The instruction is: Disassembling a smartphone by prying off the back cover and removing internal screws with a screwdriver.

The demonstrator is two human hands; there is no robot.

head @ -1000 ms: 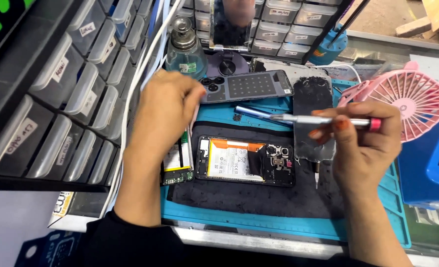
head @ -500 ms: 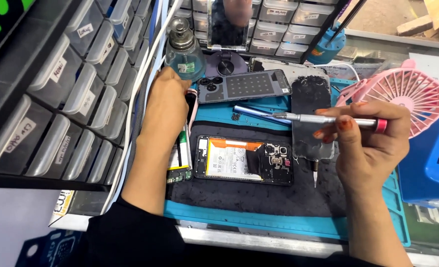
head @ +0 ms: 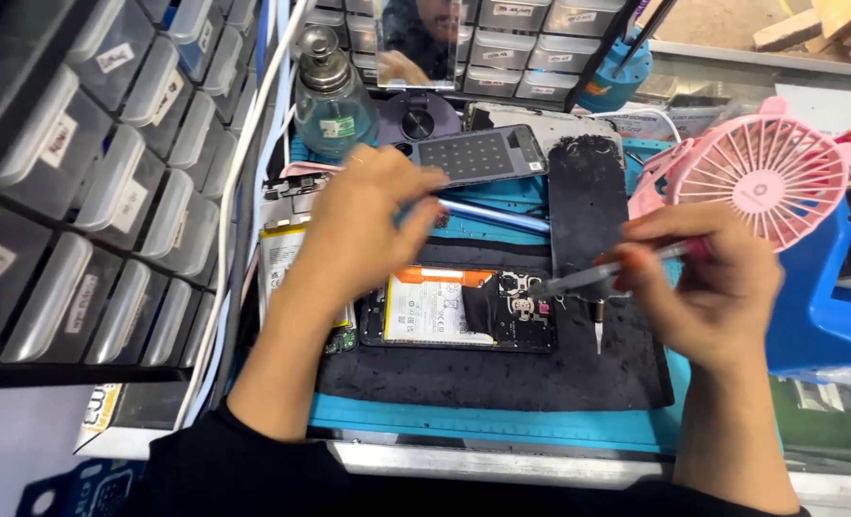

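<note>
An opened phone [head: 459,311] lies flat on the black pad [head: 502,369] in the middle of the blue mat [head: 502,421] on the counter, its back cover off. Inside, a white battery with an orange strip along its top edge fills the left part, and dark boards with small round metal parts sit to the right. The right hand [head: 708,287] pinches a slim silver screwdriver [head: 602,276] with a pink end between thumb and fingertips; the tool slants down to the left and its tip sits over the phone's right part, though whether it touches cannot be told. The left hand [head: 353,230] hovers above the phone's left end with fingers loosely curled and stretched toward the right, holding nothing that can be seen. Beneath that hand lies a second opened phone [head: 286,263]. Behind are a grey back cover [head: 473,153], a dark screen panel [head: 586,196], a glass bottle [head: 332,101] and a pink fan [head: 765,172]
</note>
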